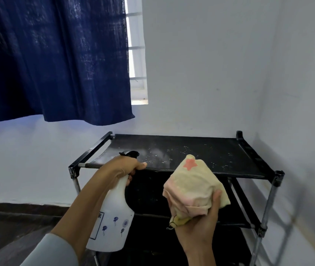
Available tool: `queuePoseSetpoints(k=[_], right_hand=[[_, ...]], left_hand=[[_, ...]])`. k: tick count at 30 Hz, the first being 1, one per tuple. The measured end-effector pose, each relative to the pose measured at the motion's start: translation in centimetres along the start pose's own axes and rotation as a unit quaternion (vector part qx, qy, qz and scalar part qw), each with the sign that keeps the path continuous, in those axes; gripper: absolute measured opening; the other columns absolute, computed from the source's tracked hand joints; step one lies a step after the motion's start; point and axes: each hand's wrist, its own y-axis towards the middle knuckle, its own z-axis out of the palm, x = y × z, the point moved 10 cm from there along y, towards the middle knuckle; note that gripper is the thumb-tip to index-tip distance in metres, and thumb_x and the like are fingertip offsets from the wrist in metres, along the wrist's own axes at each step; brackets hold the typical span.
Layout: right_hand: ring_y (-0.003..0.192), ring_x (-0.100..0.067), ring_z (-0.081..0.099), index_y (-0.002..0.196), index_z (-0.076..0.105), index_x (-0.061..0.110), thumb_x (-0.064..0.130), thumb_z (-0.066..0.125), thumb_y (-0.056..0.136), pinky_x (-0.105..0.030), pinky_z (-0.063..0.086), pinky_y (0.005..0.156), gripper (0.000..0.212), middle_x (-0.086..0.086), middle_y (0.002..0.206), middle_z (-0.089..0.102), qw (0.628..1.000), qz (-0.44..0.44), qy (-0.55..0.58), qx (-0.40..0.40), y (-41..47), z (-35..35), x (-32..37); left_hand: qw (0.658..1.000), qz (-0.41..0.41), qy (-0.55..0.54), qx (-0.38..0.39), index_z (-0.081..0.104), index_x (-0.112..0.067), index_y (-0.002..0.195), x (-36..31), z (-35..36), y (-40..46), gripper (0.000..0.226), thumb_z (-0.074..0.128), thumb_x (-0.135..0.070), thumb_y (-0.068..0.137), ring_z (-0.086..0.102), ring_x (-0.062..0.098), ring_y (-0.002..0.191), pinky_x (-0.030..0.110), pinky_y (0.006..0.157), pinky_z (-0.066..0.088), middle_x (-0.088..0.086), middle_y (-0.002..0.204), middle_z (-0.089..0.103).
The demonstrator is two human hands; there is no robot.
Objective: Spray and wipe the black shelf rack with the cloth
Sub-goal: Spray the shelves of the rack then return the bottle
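- Black shelf rack (191, 150) stands in a corner against pale walls, its top tier dusty with white specks; lower tiers show beneath it
- Left hand (122, 169) grips the neck of a white spray bottle (114, 217), fingers curled round it and on the trigger, the black nozzle (130, 153) pointing at the top tier
- A faint pale mist hangs over the near left part of the top shelf, just ahead of the nozzle, so the spraying step appears to be in hand
- Right hand (201, 225) holds a bunched cream and pink cloth (193, 189) with a pink star on it, fingers and thumb wrapped round its lower part; the cloth is raised in front of the rack and not touching it
- Wiping does not look begun: the specks lie across the whole top surface
- Next move likely calls for lowering the cloth flat onto the wetted patch and sweeping it across the shelf, pressing lightly since the surface looks like stretched fabric
- Dark blue curtain (53, 58) hangs over a window (136, 54) above and to the left
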Motion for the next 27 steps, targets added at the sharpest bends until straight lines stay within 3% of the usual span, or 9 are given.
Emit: queuePoseSetpoints(k=[6,12,16,22,24,27], right_hand=[[0.118,-0.042,0.057,0.13,0.057,0.022,0.064,0.088,0.038,-0.062,0.032,0.106,0.106,-0.015,0.127,0.063,0.999,-0.038,0.014,0.016,0.3,-1.1,3.9],[0.116,-0.041,0.058,0.115,0.069,0.023,0.062,0.09,0.033,-0.062,0.032,0.107,0.092,-0.015,0.124,0.064,0.998,-0.043,0.017,0.035,-0.3,-1.4,6.2],[0.112,-0.038,0.062,0.127,0.059,0.024,0.061,0.091,0.03,-0.064,0.043,0.095,0.108,-0.014,0.123,0.065,0.999,-0.041,0.006,0.016,-0.7,-1.7,7.0],[0.1,-0.035,0.068,0.119,0.063,0.022,0.056,0.093,0.018,-0.053,0.057,0.075,0.111,-0.012,0.114,0.07,0.998,-0.041,0.035,-0.018,-0.7,-2.7,7.4],[0.102,-0.036,0.067,0.12,0.063,0.022,0.055,0.093,0.019,-0.055,0.056,0.079,0.111,-0.013,0.115,0.069,0.998,-0.045,0.041,-0.023,-0.8,-2.9,7.6],[0.111,-0.04,0.062,0.118,0.064,0.02,0.056,0.093,0.019,-0.058,0.044,0.099,0.109,-0.015,0.117,0.068,0.997,-0.058,0.036,-0.038,-0.9,-3.4,8.2]], left_hand=[[1.0,-0.005,0.012,0.029,0.049,-0.011,0.068,-1.3,3.5,-0.3,0.029,0.068,-0.025,0.085,0.044,0.012,0.051,0.02,0.041,0.039,0.003,0.06,0.047],[0.997,-0.011,0.047,0.052,0.053,-0.006,0.074,-2.3,7.7,-0.2,0.019,0.068,-0.014,0.084,0.041,0.013,0.051,0.022,0.046,0.038,0.005,0.063,0.048],[0.997,-0.014,0.036,0.072,0.055,-0.007,0.071,-3.1,10.0,-0.2,0.02,0.068,-0.014,0.085,0.044,0.013,0.051,0.02,0.045,0.039,0.004,0.061,0.05],[0.993,0.015,0.109,0.044,0.052,-0.003,0.069,-4.8,11.5,0.2,0.019,0.062,-0.005,0.085,0.041,0.016,0.047,0.024,0.046,0.038,0.008,0.061,0.047],[0.993,0.006,0.103,0.049,0.052,-0.004,0.066,-4.7,11.9,0.4,0.022,0.061,-0.005,0.086,0.041,0.015,0.048,0.022,0.048,0.038,0.007,0.059,0.047],[0.995,0.006,0.094,0.034,0.054,-0.004,0.065,-4.8,11.8,0.8,0.022,0.063,-0.007,0.085,0.045,0.016,0.051,0.022,0.048,0.041,0.007,0.06,0.05]])
